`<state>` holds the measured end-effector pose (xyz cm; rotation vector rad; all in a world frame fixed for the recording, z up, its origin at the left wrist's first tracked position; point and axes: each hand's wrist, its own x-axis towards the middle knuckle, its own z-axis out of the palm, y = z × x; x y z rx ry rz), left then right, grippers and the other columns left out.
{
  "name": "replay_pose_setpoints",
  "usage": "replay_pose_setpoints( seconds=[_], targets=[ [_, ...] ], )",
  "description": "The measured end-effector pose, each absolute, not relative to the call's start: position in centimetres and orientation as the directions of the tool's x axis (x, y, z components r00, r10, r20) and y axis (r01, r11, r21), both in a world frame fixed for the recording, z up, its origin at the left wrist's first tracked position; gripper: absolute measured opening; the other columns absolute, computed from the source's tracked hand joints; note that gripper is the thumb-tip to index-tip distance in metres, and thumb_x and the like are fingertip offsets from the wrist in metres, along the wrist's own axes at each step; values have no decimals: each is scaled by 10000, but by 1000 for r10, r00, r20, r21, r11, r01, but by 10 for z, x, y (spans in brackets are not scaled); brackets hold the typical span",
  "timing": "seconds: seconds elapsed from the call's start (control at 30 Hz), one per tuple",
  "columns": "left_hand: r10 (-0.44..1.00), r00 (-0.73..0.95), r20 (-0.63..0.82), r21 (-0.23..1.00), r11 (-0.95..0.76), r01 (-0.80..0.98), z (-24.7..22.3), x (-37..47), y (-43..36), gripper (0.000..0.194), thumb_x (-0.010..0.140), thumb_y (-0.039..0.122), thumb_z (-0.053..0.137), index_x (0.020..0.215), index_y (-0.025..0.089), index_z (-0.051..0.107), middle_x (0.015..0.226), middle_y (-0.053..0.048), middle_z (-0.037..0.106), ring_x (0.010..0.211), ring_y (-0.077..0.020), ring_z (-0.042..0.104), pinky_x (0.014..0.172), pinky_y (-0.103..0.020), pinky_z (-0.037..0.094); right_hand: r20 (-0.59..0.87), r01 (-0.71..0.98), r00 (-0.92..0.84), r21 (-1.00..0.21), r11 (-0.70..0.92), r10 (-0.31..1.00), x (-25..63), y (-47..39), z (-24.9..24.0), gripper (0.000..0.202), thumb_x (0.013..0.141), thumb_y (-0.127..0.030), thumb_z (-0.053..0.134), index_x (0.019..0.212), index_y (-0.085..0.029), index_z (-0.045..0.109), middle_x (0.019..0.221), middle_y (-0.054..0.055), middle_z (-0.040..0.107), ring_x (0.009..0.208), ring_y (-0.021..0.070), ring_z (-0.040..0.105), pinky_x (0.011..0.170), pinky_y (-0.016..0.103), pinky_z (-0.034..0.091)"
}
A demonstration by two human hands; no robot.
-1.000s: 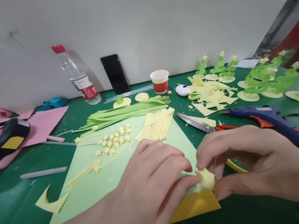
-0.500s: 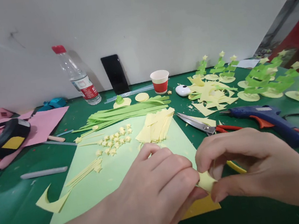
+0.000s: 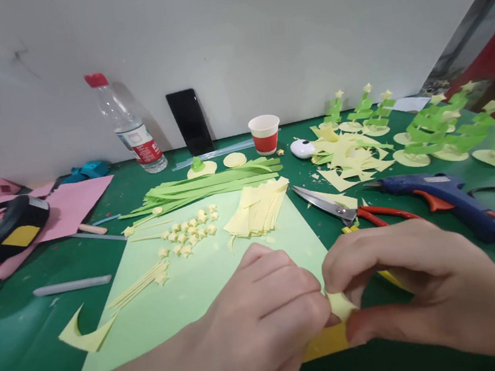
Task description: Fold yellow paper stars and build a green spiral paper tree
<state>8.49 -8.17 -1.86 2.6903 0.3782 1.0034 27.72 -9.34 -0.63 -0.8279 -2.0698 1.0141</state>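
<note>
While left hand (image 3: 271, 316) and right hand (image 3: 410, 276) pinch pale-yellow paper star (image 3: 342, 305) by near right corner of light-green paper sheet (image 3: 214, 281), small yellow paper stars (image 3: 191, 232) toward far left corner look finished; flat yellow paper strips (image 3: 257, 210), far right corner, seem unfolded.

Shot from the head, close over left hand (image 3: 274, 316) and right hand (image 3: 419, 278), facing forward and down across green table (image 3: 17, 343) toward pale wall (image 3: 228, 42).

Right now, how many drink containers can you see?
2: the bottle is left of the black phone as pictured, and the paper cup is right of it. Neither is hidden.
</note>
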Motion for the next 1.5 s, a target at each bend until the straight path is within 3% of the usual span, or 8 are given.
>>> replay_pose_setpoints(
  seconds=[0.13,0.3,0.53,0.83,1.13,1.23,1.33,1.5],
  targets=[
    [346,751,562,335,-926,176,-9,84,-77,165,898,94,366,805,130,497,711,-18,564,659,-110,488,627,-266,381,201,141,-584,-929,342,787,282,-88,-3,42,760,-184,636,793,-162,622,735,6,640,611,70,601,575,112,502],
    [423,714,557,350,-900,260,-4,85,-77,131,910,162,416,817,135,505,740,-18,577,689,-105,517,655,-249,396,94,41,-576,-989,144,812,286,-88,-6,165,726,-188,673,889,-173,651,730,5,637,538,72,607,537,131,518],
    [419,692,587,265,-908,325,-7,87,-77,148,886,135,422,771,129,514,704,-16,585,646,-118,509,623,-275,367,137,101,-433,-975,199,891,282,-90,-4,135,659,-247,729,720,-160,646,715,13,625,558,71,588,526,111,512],
    [318,700,639,70,-931,359,-12,89,-81,202,912,160,392,750,129,510,667,-4,595,582,-117,445,593,-276,320,46,183,-477,-971,151,878,279,-92,-6,117,681,-266,694,691,-177,618,691,-4,598,522,69,549,478,120,488],
    [312,725,614,129,-946,299,-15,87,-86,196,889,88,360,778,114,520,689,-15,592,625,-120,448,626,-268,329,178,145,-487,-949,280,855,273,-96,-9,119,651,-126,713,653,-162,599,655,-22,607,524,46,557,508,81,475],
    [300,692,657,104,-945,311,-18,87,-87,208,868,67,356,730,108,506,639,-22,575,603,-119,424,605,-271,325,130,99,-469,-975,199,874,272,-97,-12,133,628,-92,714,651,-154,599,656,-17,604,532,49,558,515,85,480],
    [313,674,669,116,-940,321,-20,87,-85,175,829,49,382,714,113,496,605,-29,556,572,-125,409,572,-279,326,13,-58,-546,-998,-23,838,274,-94,-16,99,672,-106,693,725,-158,628,681,-20,610,565,55,595,547,102,498],
    [295,675,677,151,-952,265,-22,87,-84,147,816,61,380,753,124,497,648,-36,556,575,-129,425,566,-280,337,-54,-287,-654,-905,-314,754,276,-84,-20,55,752,-127,642,763,-163,681,678,-13,632,592,68,634,564,133,529]
  ],
)
